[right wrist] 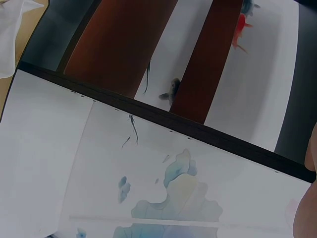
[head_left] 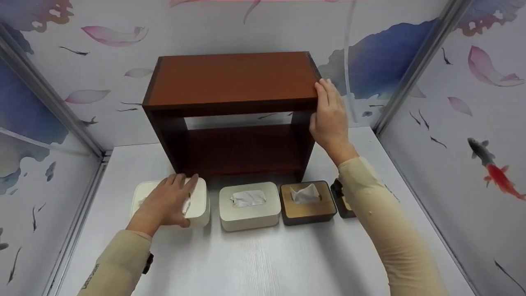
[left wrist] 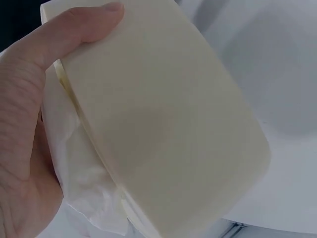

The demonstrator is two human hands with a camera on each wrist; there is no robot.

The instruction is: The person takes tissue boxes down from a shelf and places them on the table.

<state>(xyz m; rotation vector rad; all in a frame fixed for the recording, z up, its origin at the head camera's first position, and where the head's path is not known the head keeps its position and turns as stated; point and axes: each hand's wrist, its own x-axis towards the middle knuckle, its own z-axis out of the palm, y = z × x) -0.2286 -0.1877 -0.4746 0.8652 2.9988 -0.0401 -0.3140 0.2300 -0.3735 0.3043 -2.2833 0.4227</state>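
Note:
My left hand (head_left: 166, 201) lies over the white tissue box (head_left: 199, 203) at the far left. Its fingertips reach the box's back edge, and in the left wrist view the thumb presses the broad cream side of the box (left wrist: 168, 114). White tissue (left wrist: 91, 183) shows under the palm. Higher up and to the right, my right hand (head_left: 331, 117) rests against the upper right corner of a brown wooden shelf (head_left: 234, 80), fingers fairly straight along its side. The right wrist view shows the shelf's dark edge (right wrist: 148, 111), with only a sliver of hand (right wrist: 304, 203) at the right.
In a row before the shelf stand another white tissue box (head_left: 250, 222), a black box with a wooden lid (head_left: 308, 211), and a similar box (head_left: 347, 209) partly hidden by my right sleeve. All are on a white table (head_left: 246, 263), enclosed by printed panels (head_left: 464, 131).

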